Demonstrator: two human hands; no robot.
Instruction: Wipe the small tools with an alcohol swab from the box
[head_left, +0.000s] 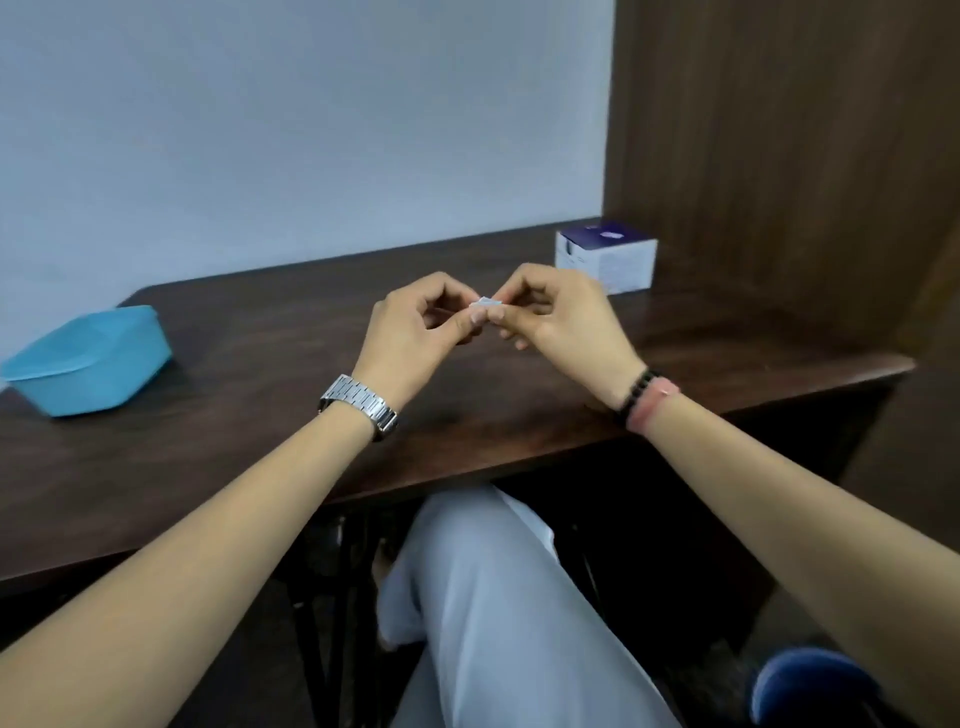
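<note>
Print on the white-and-purple box (607, 257) is too blurred to read; nothing else bears text.

both hands (485, 317) pinch a small white packet (487, 302).

Soft, even light — slight blur

Blue plastic tub (88, 361) sitting far left on dark wooden desk (260, 415); white wall (291, 124) behind, wood panel (789, 130) standing right.
</note>
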